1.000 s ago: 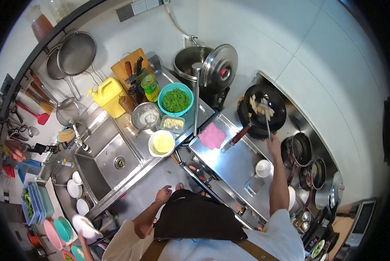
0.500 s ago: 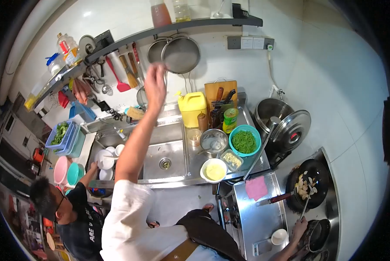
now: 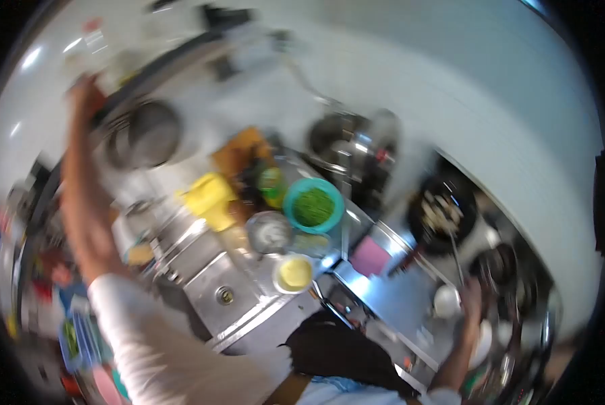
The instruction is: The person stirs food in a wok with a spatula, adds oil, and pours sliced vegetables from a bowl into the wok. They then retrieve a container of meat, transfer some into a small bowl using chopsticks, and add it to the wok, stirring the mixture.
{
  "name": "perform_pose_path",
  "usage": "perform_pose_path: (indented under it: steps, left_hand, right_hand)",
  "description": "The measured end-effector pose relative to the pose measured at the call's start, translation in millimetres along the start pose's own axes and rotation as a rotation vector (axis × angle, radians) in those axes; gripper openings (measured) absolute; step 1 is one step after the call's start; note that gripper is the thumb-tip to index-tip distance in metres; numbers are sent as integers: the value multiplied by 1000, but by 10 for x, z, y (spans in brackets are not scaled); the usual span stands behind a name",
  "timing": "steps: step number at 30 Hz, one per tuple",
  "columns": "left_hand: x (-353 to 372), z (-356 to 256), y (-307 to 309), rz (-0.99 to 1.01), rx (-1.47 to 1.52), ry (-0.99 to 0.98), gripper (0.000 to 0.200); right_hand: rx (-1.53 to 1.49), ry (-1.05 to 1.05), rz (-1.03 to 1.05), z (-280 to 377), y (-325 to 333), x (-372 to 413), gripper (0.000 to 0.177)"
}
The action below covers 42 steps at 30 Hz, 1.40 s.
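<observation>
Steel desk (image 3: 390, 297) and all on it are too blurred for any writing to be read. Left arm stretches up, left grip (image 3: 83, 91) at the high shelf (image 3: 154, 64), fingers' state unclear. Right grip (image 3: 470, 297) clasps a thin utensil (image 3: 455, 253) reaching into the black wok (image 3: 443, 212).

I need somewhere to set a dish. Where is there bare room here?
The steel worktop is bare between the pink cloth and the white cup. The sink basin looks empty too, though the picture is blurred. It is crowded beside the sink, around the green bowl, steel bowl and yellow bowl.
</observation>
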<state>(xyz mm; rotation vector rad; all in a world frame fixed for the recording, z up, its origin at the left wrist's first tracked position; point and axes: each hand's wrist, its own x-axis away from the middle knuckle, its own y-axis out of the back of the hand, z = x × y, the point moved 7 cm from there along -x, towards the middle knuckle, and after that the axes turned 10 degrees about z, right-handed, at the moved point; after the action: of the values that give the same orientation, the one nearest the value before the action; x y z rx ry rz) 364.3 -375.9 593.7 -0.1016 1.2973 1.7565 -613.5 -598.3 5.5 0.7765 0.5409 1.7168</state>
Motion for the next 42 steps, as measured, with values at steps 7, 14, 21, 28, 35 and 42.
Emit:
perform_pose_path:
  steps: [7, 14, 21, 28, 35, 42]
  left_hand:
    - [156, 613, 60, -285, 699, 678, 63]
    - [680, 146, 817, -521, 951, 310, 56]
    - [1778, -1963, 1576, -334, 1518, -152, 47]
    - [3142, -4636, 1571, 182, 1523, -683, 53]
    - [4237, -6513, 1357, 510, 984, -1091, 55]
    - [4686, -7617, 1478, 444, 332, -1301, 45]
  right_hand:
    - [95, -50, -211, 818, 12, -138, 38]
    - [236, 38, 8, 1002, 143, 291, 36]
    - [154, -4, -82, 849, -15, 128, 27]
    - [140, 39, -82, 406, -166, -96, 41]
    - [-135, 3, -94, 426, 207, 526, 41]
    - [-272, -69, -222, 330, 567, 837, 43]
